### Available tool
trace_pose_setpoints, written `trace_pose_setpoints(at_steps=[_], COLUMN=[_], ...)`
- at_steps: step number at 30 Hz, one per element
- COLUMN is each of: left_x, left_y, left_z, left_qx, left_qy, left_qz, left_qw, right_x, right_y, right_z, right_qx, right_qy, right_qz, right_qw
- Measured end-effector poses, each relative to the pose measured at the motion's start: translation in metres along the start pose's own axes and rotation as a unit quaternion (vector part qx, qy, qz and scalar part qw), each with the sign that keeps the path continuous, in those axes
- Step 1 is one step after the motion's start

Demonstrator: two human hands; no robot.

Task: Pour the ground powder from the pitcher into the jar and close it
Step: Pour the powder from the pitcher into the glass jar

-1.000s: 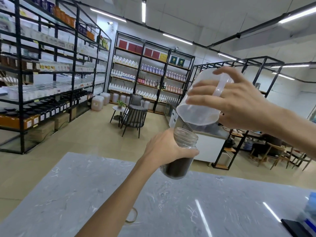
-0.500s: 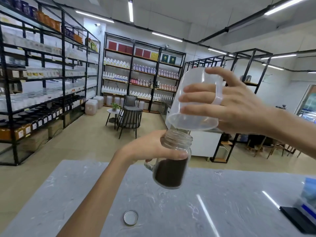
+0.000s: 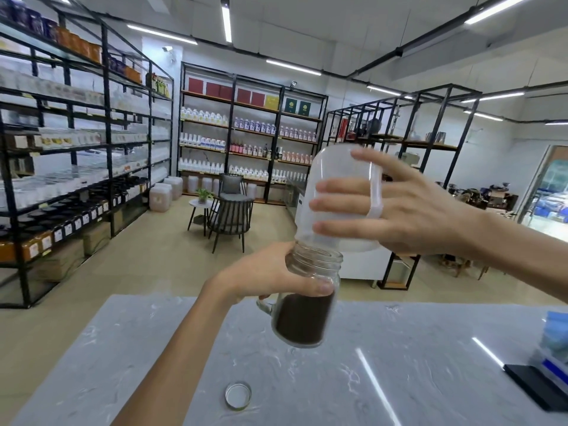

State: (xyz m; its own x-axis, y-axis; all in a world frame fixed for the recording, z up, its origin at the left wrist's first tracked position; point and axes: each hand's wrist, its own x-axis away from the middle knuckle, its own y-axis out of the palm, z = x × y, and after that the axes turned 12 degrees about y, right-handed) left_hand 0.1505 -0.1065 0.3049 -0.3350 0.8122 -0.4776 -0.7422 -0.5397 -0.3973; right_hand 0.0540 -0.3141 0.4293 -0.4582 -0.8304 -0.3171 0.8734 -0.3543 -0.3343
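My left hand (image 3: 270,276) grips a glass jar (image 3: 307,302) around its neck and holds it above the marble counter. The jar has a small handle and is about half full of dark brown powder. My right hand (image 3: 399,210) holds a translucent plastic pitcher (image 3: 335,186) upside down, its rim touching the jar's open mouth at the left. The pitcher looks empty. The jar's round metal lid (image 3: 238,395) lies upturned on the counter, below the jar.
The grey marble counter (image 3: 399,364) fills the lower view. A black flat device and a blue-and-white box (image 3: 550,361) sit at its right edge. Beyond are black shelving racks with bottles, a chair and a small table.
The view has tilted down, so the lid on the counter shows. The pitcher has turned more upright over the jar, and the jar has sunk slightly in the view.
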Motion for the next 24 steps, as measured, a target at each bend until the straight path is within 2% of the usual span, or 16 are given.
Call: trace_pose_setpoints(at_steps=[2, 5, 9, 12, 15, 19, 22, 24], left_x=[0.001, 0.002, 0.001, 0.002, 0.002, 0.002, 0.002, 0.003], left_y=[0.0, 0.0, 0.0, 0.001, 0.0, 0.0, -0.001, -0.001], left_z=[-0.001, -0.002, -0.005, -0.006, -0.007, -0.009, -0.014, -0.017], left_qx=[-0.003, -0.003, -0.023, -0.016, -0.024, -0.021, -0.03, -0.027], left_qy=[-0.007, -0.002, -0.011, -0.016, -0.019, -0.022, -0.028, -0.036], left_qz=[-0.002, -0.008, 0.002, 0.0, -0.001, 0.0, 0.005, 0.002], left_qw=[1.0, 1.0, 1.0, 1.0, 1.0, 1.0, 0.999, 0.999], right_x=[0.003, 0.004, 0.003, 0.002, 0.004, 0.003, 0.003, 0.002], right_y=[0.001, 0.0, 0.003, 0.004, 0.008, 0.011, 0.014, 0.013], right_z=[-0.004, -0.003, -0.006, -0.003, -0.007, -0.012, -0.015, -0.011], right_qx=[0.014, -0.003, 0.005, -0.004, -0.001, -0.025, 0.008, -0.009], right_qy=[-0.019, 0.03, -0.012, 0.03, -0.005, 0.046, -0.004, 0.032], right_qz=[-0.007, 0.01, -0.009, -0.001, -0.012, -0.014, -0.013, 0.003], right_qw=[1.0, 0.999, 1.0, 1.0, 1.0, 0.999, 1.0, 0.999])
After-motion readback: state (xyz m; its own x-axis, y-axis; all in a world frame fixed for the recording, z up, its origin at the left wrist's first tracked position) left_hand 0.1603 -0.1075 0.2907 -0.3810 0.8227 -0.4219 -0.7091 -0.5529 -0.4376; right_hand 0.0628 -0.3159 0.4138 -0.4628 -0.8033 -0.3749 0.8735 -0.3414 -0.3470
